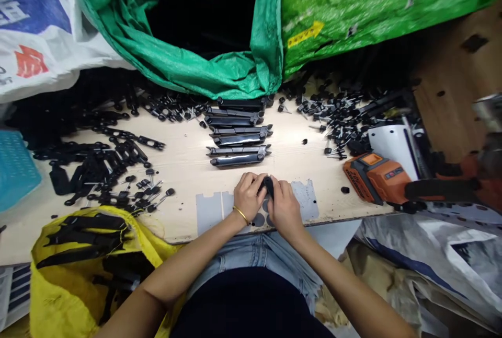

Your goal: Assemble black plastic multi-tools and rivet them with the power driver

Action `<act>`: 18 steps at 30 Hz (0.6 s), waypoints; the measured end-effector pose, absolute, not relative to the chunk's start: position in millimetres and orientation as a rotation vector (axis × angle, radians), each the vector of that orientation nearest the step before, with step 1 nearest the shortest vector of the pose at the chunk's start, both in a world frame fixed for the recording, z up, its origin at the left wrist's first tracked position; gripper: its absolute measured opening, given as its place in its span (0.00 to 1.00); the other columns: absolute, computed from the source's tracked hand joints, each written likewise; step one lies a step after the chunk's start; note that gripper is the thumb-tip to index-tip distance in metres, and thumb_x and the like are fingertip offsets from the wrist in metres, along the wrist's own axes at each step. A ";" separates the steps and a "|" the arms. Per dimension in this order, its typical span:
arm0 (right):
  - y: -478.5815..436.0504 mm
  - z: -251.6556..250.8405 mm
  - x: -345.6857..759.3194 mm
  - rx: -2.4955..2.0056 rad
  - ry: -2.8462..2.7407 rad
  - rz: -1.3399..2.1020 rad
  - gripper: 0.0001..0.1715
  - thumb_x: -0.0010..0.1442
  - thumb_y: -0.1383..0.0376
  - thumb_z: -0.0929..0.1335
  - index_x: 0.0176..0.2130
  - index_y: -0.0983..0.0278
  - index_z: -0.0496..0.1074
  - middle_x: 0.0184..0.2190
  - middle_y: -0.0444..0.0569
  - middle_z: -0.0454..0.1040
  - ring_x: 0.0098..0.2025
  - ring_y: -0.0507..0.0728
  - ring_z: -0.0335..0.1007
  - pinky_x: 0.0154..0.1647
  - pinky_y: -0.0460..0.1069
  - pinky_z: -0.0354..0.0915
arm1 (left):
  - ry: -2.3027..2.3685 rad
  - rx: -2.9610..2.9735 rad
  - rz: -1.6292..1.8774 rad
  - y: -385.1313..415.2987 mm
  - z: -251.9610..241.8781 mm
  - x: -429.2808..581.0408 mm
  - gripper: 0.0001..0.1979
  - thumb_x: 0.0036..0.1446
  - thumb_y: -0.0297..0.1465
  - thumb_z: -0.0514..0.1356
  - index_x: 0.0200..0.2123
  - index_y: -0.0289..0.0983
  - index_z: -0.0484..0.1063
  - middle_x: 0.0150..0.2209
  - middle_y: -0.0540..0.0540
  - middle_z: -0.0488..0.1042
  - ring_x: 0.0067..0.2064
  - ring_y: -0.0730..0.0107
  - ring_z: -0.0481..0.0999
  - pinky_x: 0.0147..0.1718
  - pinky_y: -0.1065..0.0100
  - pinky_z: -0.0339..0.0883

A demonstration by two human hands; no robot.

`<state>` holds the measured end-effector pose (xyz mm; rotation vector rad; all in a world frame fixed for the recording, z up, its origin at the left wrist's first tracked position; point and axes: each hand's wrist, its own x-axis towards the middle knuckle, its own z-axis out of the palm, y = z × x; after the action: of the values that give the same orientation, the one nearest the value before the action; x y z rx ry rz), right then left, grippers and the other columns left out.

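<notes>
My left hand, with a yellow bangle at the wrist, and my right hand meet near the table's front edge. Both have their fingers closed around a small black part, mostly hidden between them. Under the hands lie grey flat patches with dark round spots. Just beyond, several long black parts are stacked in a column of rows on the pale wooden table.
Black bars and pins are heaped at the left, more pins at the right. An orange power tool lies at the right. A green bag stands behind, a yellow bag front left, a blue basket far left.
</notes>
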<state>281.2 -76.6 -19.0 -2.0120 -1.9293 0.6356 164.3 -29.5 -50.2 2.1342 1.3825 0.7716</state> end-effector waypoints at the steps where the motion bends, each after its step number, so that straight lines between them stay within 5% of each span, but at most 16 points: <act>1: -76.7 -18.1 280.1 -2.041 -1.917 0.635 0.34 0.53 0.73 0.60 0.59 0.69 0.56 0.42 0.57 0.65 0.46 0.63 0.61 0.46 0.57 0.65 | 1.376 2.136 0.760 -29.1 -49.0 165.1 0.15 0.56 0.25 0.55 0.47 0.39 0.70 0.33 0.46 0.66 0.38 0.65 0.67 0.37 0.65 0.66; 7: -55.1 1.7 313.3 -1.844 -1.759 0.981 0.22 0.58 0.61 0.64 0.52 0.65 0.66 0.41 0.52 0.68 0.39 0.55 0.67 0.40 0.50 0.67 | 1.393 2.197 0.578 -28.0 -36.5 146.4 0.15 0.55 0.23 0.56 0.46 0.38 0.69 0.35 0.46 0.69 0.39 0.62 0.68 0.39 0.62 0.66; 13: 64.8 19.2 379.6 -2.044 -1.568 0.537 0.16 0.58 0.64 0.62 0.45 0.67 0.69 0.42 0.55 0.73 0.39 0.57 0.69 0.45 0.55 0.65 | 1.347 2.228 0.587 -37.5 -45.1 113.5 0.17 0.57 0.26 0.54 0.50 0.39 0.67 0.34 0.47 0.68 0.36 0.65 0.69 0.36 0.64 0.65; 18: 202.7 1.8 403.3 -2.139 -1.055 0.375 0.22 0.50 0.68 0.67 0.46 0.70 0.65 0.39 0.57 0.73 0.46 0.63 0.69 0.49 0.60 0.63 | 1.402 2.212 0.688 -40.1 -50.2 115.9 0.17 0.57 0.26 0.54 0.50 0.40 0.67 0.34 0.46 0.68 0.36 0.65 0.69 0.36 0.64 0.64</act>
<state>403.3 202.7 1.8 -2.1388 -1.0547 0.3750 115.9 -40.1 -50.2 2.2120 1.4024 0.6878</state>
